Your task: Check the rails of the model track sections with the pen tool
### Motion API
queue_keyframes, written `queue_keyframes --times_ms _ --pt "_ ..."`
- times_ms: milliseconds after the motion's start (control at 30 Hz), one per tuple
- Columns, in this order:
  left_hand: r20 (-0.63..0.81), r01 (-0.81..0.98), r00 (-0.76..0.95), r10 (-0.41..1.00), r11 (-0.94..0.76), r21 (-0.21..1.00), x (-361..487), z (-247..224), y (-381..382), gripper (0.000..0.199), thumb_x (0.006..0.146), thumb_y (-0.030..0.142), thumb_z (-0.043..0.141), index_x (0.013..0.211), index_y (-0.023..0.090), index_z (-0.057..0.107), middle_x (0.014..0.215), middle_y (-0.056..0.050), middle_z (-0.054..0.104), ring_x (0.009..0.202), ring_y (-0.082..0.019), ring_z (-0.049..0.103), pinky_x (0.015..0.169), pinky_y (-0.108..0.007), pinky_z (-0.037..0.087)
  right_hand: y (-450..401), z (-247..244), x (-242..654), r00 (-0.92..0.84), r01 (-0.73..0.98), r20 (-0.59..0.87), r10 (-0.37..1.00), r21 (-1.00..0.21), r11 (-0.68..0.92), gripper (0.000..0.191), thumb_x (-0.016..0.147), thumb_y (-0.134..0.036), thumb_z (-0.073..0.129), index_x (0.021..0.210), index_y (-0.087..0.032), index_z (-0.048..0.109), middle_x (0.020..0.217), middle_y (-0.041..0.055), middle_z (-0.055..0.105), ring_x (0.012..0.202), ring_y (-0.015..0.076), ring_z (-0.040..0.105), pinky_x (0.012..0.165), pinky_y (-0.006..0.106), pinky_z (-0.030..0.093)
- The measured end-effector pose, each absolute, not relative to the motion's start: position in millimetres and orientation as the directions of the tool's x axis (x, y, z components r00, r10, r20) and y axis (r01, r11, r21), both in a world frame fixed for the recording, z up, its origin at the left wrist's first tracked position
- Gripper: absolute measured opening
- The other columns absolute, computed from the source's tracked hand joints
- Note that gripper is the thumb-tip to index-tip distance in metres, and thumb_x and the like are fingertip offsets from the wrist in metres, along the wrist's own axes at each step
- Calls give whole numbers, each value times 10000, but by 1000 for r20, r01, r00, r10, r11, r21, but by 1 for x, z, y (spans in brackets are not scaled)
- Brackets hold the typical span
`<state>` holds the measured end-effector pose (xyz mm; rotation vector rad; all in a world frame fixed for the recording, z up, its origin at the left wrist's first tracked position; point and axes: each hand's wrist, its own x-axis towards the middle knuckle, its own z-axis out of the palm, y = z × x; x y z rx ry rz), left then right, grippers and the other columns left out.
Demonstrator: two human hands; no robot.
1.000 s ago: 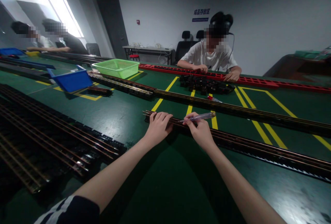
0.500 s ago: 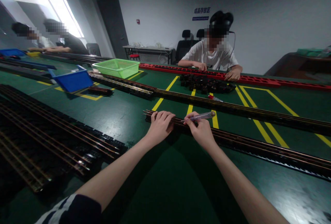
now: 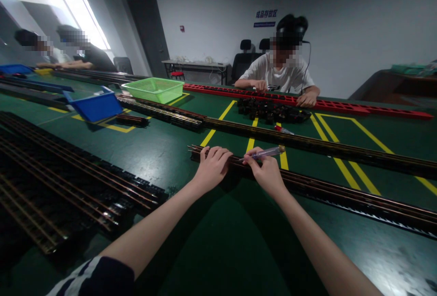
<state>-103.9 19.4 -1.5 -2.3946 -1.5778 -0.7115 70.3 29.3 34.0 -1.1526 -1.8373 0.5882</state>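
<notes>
A long black rail (image 3: 334, 190) with copper-coloured rods along its top lies crosswise on the green table in front of me. My left hand (image 3: 213, 168) grips it near its left end, with the fingers curled over the top. Rod tips stick out just past that end. A screwdriver with a clear purplish handle (image 3: 268, 152) is pinched in my right hand (image 3: 264, 170). Its handle points up and to the right, while its shaft slants down toward the rail close to my left fingers. Whether the tip touches the rail, I cannot make out.
Several similar rails (image 3: 85, 164) lie at the left, and another long rail (image 3: 307, 143) runs behind mine. Farther back are a blue bin (image 3: 97, 104), a green basket (image 3: 155, 91), a black parts pile (image 3: 269, 111) and a red rail (image 3: 341, 105) under a co-worker's hands.
My rail and left hand have shifted very slightly left. Across the table, the red rail has slid left, its right end now showing, and one of the co-worker's hands has moved left.
</notes>
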Motion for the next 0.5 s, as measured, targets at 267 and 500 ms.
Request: queue_keyframes --times_ms 267,500 --pt "463 909 309 831 -402 114 -104 2 18 421 769 73 431 1148 230 525 1199 -59 583 1163 -234 444 1010 -452 224 28 34 69 -200 464 444 874 -742 483 110 810 -238 507 712 -211 552 693 22 666 704 191 633 693 304 452" --pt "469 902 316 825 -414 120 -105 1 19 435 760 55 420 1149 220 525 1190 -56 587 1149 -227 452 1006 -446 229 28 34 70 -209 480 437 875 -734 481 120 811 -239 509 701 -211 547 676 22 659 693 193 631 686 307 446"
